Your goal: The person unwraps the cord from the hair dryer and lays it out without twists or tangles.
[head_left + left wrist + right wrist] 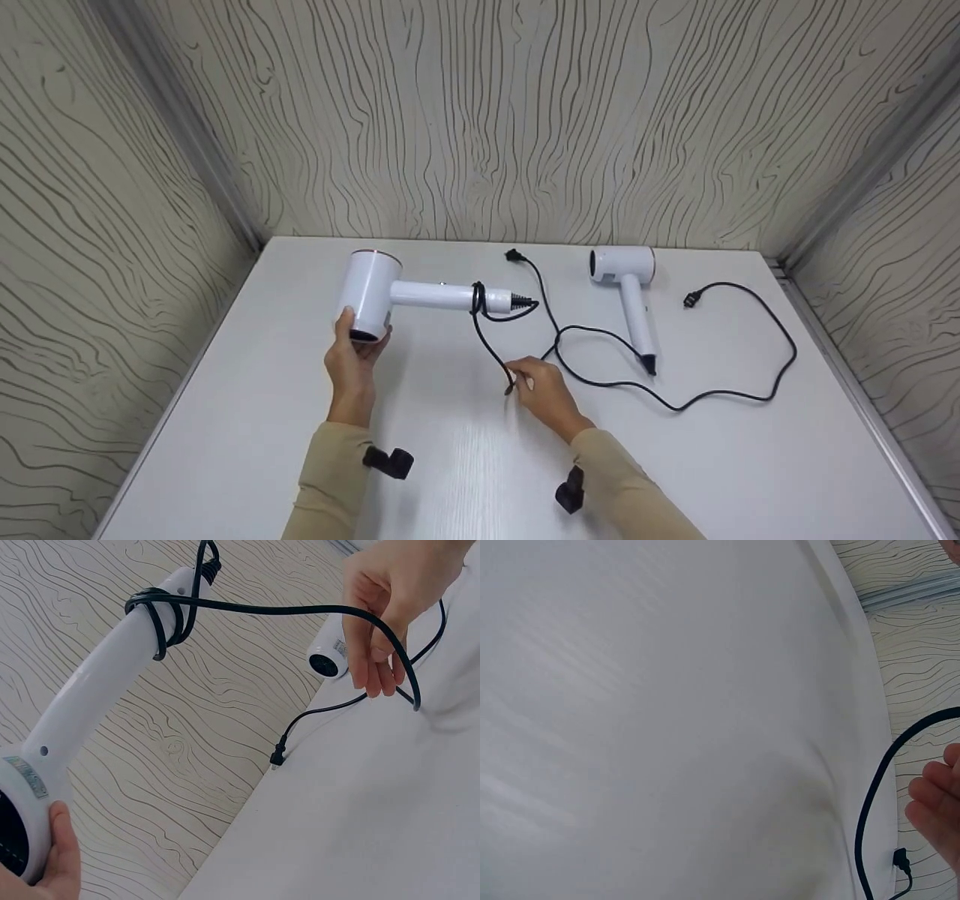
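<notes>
My left hand point(352, 367) grips the barrel of a white hair dryer point(431, 295) from below, thumb on one side and fingers on the other. Its handle points right, its black cord point(285, 610) wound round the handle near the end. From these coils the cord runs to my right hand point(541, 390), where thumb and fingers are curled at it. Past that hand it continues to a black plug point(514, 256) at the back. In the right wrist view the cord bows beside my fingertips point(930, 795).
A second white hair dryer point(636, 300) lies at the back right of the white table point(247, 420). Its cord point(780, 375) loops across the right side to another plug point(691, 299). Patterned panels point(480, 120) enclose the table at the back and sides.
</notes>
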`<act>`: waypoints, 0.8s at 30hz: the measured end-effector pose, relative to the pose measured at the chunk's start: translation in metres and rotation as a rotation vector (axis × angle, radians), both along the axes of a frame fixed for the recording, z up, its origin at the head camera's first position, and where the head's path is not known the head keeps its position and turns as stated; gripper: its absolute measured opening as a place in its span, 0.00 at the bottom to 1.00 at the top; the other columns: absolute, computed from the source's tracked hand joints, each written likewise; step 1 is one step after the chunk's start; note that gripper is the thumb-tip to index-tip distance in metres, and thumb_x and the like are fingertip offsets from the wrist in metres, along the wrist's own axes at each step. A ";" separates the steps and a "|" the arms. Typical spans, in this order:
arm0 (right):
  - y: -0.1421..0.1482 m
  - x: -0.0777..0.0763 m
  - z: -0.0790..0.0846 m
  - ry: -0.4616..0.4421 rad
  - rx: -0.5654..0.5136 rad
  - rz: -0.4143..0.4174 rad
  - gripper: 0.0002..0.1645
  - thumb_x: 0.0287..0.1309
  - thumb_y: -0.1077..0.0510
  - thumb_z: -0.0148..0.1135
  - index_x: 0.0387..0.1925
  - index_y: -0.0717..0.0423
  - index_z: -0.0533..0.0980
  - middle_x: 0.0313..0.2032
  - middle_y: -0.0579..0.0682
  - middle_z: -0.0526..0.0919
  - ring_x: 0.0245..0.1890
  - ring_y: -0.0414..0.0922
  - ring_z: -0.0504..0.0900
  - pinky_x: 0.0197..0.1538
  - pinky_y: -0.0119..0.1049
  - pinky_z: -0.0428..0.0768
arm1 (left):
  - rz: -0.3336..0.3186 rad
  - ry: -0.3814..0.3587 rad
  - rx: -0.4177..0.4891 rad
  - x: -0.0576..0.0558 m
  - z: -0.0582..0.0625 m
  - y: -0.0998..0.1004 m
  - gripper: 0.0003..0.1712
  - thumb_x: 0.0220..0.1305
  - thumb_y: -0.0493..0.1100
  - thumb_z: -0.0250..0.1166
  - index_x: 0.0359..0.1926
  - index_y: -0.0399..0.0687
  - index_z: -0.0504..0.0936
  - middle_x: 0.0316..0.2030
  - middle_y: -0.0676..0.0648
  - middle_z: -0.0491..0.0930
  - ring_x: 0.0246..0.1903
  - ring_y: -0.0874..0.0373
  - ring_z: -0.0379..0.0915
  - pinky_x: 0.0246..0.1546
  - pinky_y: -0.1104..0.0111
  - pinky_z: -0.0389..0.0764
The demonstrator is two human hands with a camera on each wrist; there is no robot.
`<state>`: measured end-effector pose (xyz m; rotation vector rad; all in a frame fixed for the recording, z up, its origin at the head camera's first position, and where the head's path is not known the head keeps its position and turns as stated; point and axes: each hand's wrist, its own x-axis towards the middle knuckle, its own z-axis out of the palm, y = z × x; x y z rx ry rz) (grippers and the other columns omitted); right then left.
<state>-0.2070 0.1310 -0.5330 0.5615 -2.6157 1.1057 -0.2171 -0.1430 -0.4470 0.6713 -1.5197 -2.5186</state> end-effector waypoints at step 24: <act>0.000 0.001 0.047 0.047 -0.128 0.000 0.09 0.59 0.68 0.60 0.41 0.62 0.83 0.35 0.53 0.87 0.34 0.45 0.85 0.34 0.27 0.83 | -0.018 -0.030 0.005 0.001 -0.001 0.000 0.41 0.69 0.64 0.47 0.71 0.42 0.56 0.57 0.43 0.67 0.42 0.62 0.79 0.51 0.73 0.82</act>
